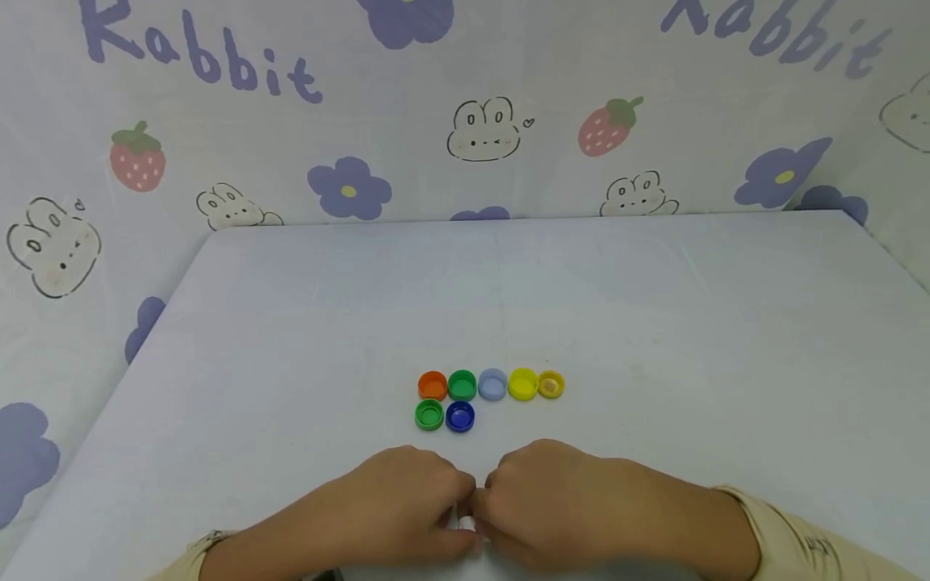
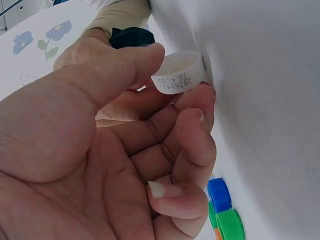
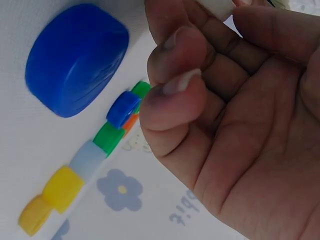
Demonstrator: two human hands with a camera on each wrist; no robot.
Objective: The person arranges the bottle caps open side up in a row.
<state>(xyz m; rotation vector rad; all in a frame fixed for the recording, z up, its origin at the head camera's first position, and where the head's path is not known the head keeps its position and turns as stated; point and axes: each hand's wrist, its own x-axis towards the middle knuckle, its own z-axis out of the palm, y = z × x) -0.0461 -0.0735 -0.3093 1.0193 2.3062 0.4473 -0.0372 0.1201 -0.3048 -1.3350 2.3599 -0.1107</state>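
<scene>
Both hands meet close to the table's near edge, around a small white bottle cap [image 1: 467, 524]. My left hand [image 1: 395, 508] pinches this cap between thumb and fingers; in the left wrist view the white cap [image 2: 179, 80] shows dark printed characters on its side. From the other side, my right hand [image 1: 559, 504] also holds the cap with thumb and forefinger, its other fingers curled in. A sliver of the white cap [image 3: 217, 6] shows at the top of the right wrist view. A large-looking blue cap [image 3: 75, 60] is near the right hand there; the head view does not show it.
Beyond the hands, orange [image 1: 433, 386], green [image 1: 462, 385], pale blue [image 1: 492, 384], yellow [image 1: 523, 384] and darker yellow [image 1: 551, 384] caps form a row. Nearer lie another green cap [image 1: 429, 415] and a dark blue cap [image 1: 460, 416]. A rabbit-print cloth [image 1: 407, 121] hangs behind the white table.
</scene>
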